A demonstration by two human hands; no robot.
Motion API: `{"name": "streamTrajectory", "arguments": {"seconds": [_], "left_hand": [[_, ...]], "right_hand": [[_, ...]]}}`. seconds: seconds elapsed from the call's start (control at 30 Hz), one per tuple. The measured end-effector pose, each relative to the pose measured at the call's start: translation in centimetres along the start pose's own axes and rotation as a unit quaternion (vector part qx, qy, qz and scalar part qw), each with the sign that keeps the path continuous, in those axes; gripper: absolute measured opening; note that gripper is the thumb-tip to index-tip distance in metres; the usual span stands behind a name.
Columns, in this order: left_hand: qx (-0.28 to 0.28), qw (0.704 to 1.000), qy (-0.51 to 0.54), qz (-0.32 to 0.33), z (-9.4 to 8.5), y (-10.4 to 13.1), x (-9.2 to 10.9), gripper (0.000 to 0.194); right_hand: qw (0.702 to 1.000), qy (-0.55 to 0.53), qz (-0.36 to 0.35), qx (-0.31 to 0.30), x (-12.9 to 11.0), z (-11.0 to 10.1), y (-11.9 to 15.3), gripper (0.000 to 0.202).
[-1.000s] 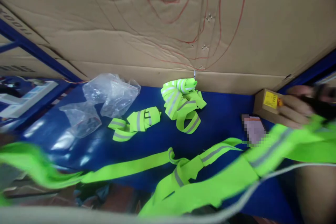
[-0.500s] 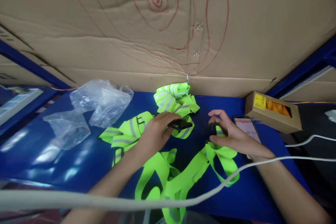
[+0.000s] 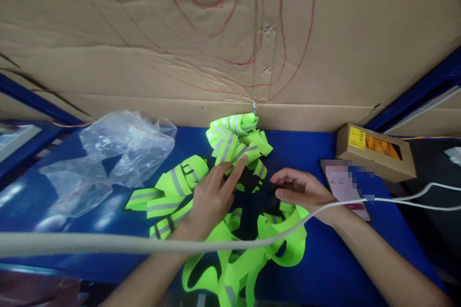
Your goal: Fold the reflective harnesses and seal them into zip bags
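Half-open, the left hand (image 3: 212, 197) and right hand (image 3: 306, 192) sit by green straps (image 3: 230, 266) toward the counter's (image 3: 302, 146) front edge; grip unclear.

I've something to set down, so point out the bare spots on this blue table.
Bare: the strip behind the right hand, between the heaped green reflective straps and the oblong brown cardboard box; also the patch between the loose green straps in front and the right forearm. Crowded: the middle, around the left hand, and the left rear, under clear plastic bags.
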State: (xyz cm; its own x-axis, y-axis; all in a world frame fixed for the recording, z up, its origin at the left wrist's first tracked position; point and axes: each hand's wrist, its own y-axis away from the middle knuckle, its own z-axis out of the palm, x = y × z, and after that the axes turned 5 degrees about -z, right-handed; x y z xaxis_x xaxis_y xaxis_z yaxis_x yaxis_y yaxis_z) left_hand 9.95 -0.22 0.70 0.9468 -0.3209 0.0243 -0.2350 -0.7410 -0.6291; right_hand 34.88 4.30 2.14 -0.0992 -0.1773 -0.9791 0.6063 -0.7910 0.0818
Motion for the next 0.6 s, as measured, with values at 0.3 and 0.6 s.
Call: {"name": "streamTrajectory", "arguments": {"seconds": [0.3, 0.6], "left_hand": [[-0.004, 0.998, -0.051, -0.028, -0.2, 0.1, 0.8, 0.096], [0.000, 0.997, -0.075, -0.009, -0.1, 0.1, 1.5, 0.091]], "right_hand": [[0.999, 0.025, -0.011, 0.028, 0.1, 0.5, 0.0, 0.029], [0.999, 0.021, -0.005, 0.043, 0.1, 0.5, -0.2, 0.030]]}}
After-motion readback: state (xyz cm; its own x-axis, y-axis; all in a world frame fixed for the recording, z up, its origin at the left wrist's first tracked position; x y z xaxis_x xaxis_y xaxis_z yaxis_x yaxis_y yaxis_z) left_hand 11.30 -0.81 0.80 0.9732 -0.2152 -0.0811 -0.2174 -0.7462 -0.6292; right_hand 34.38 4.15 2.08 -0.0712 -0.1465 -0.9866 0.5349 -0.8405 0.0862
